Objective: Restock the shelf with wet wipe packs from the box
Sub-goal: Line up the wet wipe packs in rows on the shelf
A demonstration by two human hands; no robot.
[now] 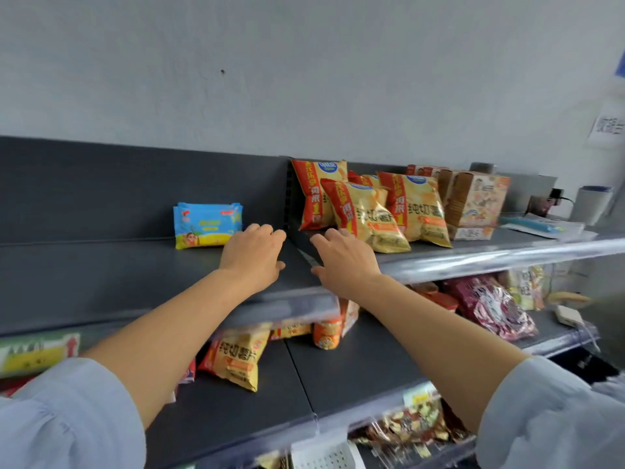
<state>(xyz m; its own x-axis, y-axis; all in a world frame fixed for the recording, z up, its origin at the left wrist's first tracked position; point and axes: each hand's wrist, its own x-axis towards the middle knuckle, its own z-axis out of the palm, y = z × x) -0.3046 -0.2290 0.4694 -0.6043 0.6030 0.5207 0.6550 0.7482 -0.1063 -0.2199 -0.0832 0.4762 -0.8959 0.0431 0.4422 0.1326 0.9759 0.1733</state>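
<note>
A few blue and yellow wet wipe packs (207, 225) stand upright together against the back panel of the dark grey top shelf (101, 279). My left hand (252, 255) hovers just right of the packs, fingers loosely bent, holding nothing. My right hand (345, 258) reaches beside it over the shelf's middle seam, fingers relaxed and empty, close to the chip bags. The box is out of view.
Yellow and red chip bags (368, 211) lean on the top shelf's right half, with an orange carton (473, 204) and a grey cup (590, 204) beyond. Lower shelves hold more chip bags (236, 360), an orange tub (326, 333) and purple snack packs (497, 306).
</note>
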